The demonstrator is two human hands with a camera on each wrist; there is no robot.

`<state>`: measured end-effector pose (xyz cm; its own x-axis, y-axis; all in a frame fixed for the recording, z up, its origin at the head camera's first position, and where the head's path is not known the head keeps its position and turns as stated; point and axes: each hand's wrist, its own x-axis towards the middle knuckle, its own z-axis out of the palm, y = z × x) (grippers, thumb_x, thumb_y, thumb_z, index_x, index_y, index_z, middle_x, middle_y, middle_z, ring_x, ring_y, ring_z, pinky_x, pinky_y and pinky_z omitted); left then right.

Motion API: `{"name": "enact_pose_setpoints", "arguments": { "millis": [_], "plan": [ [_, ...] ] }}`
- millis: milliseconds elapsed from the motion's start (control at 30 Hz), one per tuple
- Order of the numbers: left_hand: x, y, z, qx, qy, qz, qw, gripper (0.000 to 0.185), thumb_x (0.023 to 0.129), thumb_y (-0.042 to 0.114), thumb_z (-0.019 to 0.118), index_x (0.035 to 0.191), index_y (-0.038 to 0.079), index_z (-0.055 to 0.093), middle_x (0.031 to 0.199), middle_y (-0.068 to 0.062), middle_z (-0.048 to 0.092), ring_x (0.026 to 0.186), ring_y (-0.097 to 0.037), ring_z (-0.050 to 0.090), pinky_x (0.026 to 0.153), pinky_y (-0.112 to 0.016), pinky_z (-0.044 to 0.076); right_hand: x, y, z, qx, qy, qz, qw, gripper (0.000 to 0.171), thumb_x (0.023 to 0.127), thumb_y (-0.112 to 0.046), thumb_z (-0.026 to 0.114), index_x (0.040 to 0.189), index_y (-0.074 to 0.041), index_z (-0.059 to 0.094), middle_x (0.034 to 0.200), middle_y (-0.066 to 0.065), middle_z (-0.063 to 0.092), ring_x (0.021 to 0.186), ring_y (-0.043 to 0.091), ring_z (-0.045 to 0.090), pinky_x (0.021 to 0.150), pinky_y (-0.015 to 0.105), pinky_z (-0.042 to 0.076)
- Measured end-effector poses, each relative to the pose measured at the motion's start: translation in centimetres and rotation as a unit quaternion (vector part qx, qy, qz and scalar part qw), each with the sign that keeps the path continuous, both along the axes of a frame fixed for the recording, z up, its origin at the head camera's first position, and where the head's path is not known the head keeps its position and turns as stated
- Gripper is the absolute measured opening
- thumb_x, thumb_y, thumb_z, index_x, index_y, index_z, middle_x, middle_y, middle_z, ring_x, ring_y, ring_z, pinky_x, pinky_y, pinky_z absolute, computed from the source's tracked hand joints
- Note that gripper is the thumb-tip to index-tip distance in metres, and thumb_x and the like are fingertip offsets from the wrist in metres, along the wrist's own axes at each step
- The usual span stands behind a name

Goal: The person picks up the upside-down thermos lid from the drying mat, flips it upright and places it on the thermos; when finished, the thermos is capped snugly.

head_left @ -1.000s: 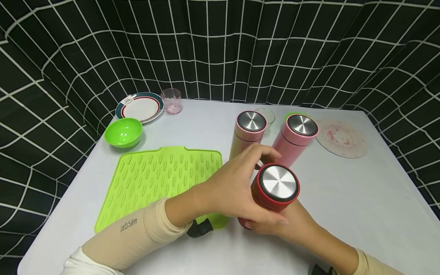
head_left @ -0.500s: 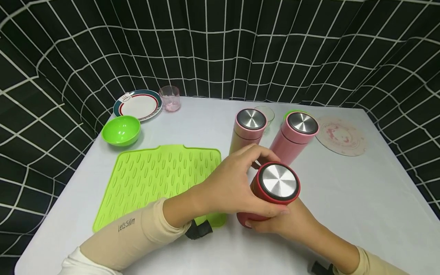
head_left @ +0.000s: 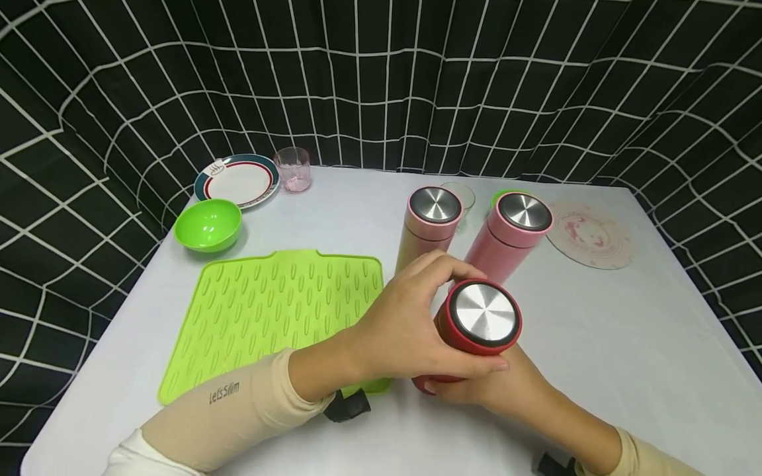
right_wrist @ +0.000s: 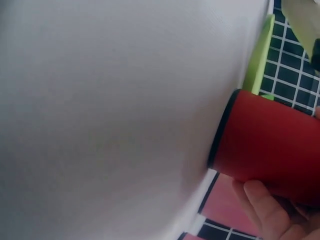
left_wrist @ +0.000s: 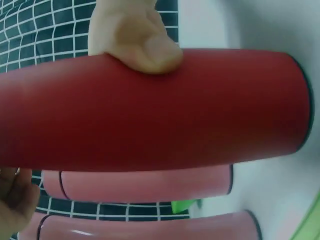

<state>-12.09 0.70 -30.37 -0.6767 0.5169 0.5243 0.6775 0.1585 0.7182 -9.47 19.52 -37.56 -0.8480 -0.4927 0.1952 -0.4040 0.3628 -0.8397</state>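
A red bottle [head_left: 470,337] with a steel cap top [head_left: 483,312] leans toward me at the table's front middle. My left hand [head_left: 411,324] wraps its fingers and thumb round the red cap rim. My right hand [head_left: 500,390] grips the bottle's lower body from below and behind. The left wrist view shows the red bottle [left_wrist: 150,110] lying across the frame with a thumb [left_wrist: 140,45] pressed on it. In the right wrist view the red bottle's base [right_wrist: 265,145] sits close to the white table [right_wrist: 100,100], with my fingers [right_wrist: 265,210] under it.
Two pink bottles [head_left: 431,221] [head_left: 512,231] stand just behind the red one. A green ribbed mat [head_left: 274,311] lies to the left. A green bowl [head_left: 208,225], a plate [head_left: 241,180] and a pink glass [head_left: 292,169] stand at the back left. A pink disc [head_left: 589,236] lies at the back right.
My left thumb has slid a little along the cap's rim. The red bottle and my right hand stay in nearly the same place.
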Motion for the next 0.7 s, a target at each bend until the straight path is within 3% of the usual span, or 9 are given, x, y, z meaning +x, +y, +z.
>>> {"name": "enact_pose_setpoints", "arguments": {
  "millis": [67,133,233,300,367,500,567,633,700],
  "plan": [
    [-0.1,0.0,-0.1,0.029,-0.022,-0.019,0.9991,0.07,0.06,0.031,0.095,0.119,0.015,0.061,0.109,0.012,0.059,0.106,0.0,0.053,0.093,-0.023,0.045,0.2,-0.2,0.8,0.005,-0.006,-0.009,1.0,0.049,0.065,-0.014,0.092,0.102,-0.024,0.062,0.093,-0.01,0.066,0.08,0.011,0.063,0.07,0.029,0.052],
    [-0.6,-0.2,-0.2,0.053,-0.067,-0.069,0.9939,0.07,0.061,0.022,0.094,0.122,0.013,0.063,0.109,0.011,0.062,0.106,-0.003,0.056,0.094,-0.025,0.046,0.2,-0.3,1.0,0.01,-0.005,-0.011,1.0,0.051,0.064,-0.013,0.093,0.103,-0.023,0.062,0.094,-0.01,0.066,0.083,0.012,0.063,0.073,0.029,0.052],
    [-1.4,-0.6,-0.2,0.062,-0.147,-0.146,0.9763,0.072,0.063,0.01,0.092,0.128,0.009,0.061,0.112,0.008,0.065,0.109,-0.006,0.058,0.098,-0.028,0.045,0.0,0.0,0.5,0.02,-0.007,-0.017,1.0,0.056,0.062,-0.017,0.094,0.106,-0.026,0.06,0.098,-0.011,0.064,0.088,0.012,0.062,0.077,0.029,0.051],
    [-1.5,-0.6,-0.1,0.054,-0.171,-0.167,0.9695,0.074,0.065,0.007,0.09,0.131,0.009,0.058,0.114,0.006,0.064,0.11,-0.007,0.058,0.099,-0.028,0.045,-0.3,0.3,-0.2,0.02,-0.011,-0.013,1.0,0.057,0.063,-0.02,0.094,0.107,-0.027,0.06,0.099,-0.011,0.065,0.088,0.011,0.062,0.077,0.029,0.051],
    [-1.2,-0.6,0.0,0.041,-0.16,-0.151,0.9746,0.076,0.065,0.01,0.091,0.131,0.01,0.054,0.117,0.006,0.061,0.111,-0.006,0.057,0.099,-0.027,0.044,-0.5,0.4,-0.7,0.023,-0.003,-0.003,1.0,0.055,0.064,-0.022,0.094,0.106,-0.028,0.059,0.097,-0.011,0.065,0.087,0.011,0.062,0.077,0.029,0.051],
    [0.4,-0.2,0.2,0.043,-0.112,-0.043,0.9918,0.074,0.062,0.023,0.094,0.123,0.016,0.053,0.115,0.011,0.057,0.106,-0.002,0.056,0.095,-0.024,0.046,-0.6,0.5,-1.0,0.014,-0.011,0.015,1.0,0.048,0.067,-0.023,0.092,0.103,-0.028,0.061,0.093,-0.011,0.066,0.082,0.011,0.063,0.072,0.029,0.052],
    [1.0,0.0,0.3,0.065,-0.104,-0.009,0.9924,0.071,0.06,0.025,0.095,0.118,0.016,0.056,0.112,0.012,0.059,0.104,-0.003,0.058,0.093,-0.024,0.047,-0.6,0.6,-1.0,0.011,-0.024,0.016,1.0,0.046,0.067,-0.023,0.092,0.101,-0.028,0.062,0.092,-0.01,0.066,0.08,0.012,0.063,0.07,0.029,0.053],
    [1.0,0.0,0.3,0.085,-0.108,-0.01,0.9906,0.067,0.061,0.022,0.094,0.118,0.015,0.06,0.109,0.012,0.063,0.104,-0.004,0.06,0.092,-0.026,0.048,-0.6,0.7,-0.9,0.01,-0.029,0.014,0.999,0.047,0.067,-0.023,0.092,0.102,-0.028,0.061,0.094,-0.009,0.066,0.081,0.012,0.063,0.071,0.03,0.052],
    [0.5,-0.1,0.2,0.099,-0.125,-0.043,0.9864,0.065,0.061,0.015,0.094,0.119,0.013,0.063,0.107,0.01,0.067,0.104,-0.006,0.062,0.093,-0.027,0.049,-0.7,0.8,-0.7,0.011,-0.032,0.009,0.999,0.051,0.066,-0.024,0.093,0.104,-0.028,0.061,0.096,-0.009,0.066,0.084,0.013,0.063,0.073,0.03,0.052]
  ]
}}
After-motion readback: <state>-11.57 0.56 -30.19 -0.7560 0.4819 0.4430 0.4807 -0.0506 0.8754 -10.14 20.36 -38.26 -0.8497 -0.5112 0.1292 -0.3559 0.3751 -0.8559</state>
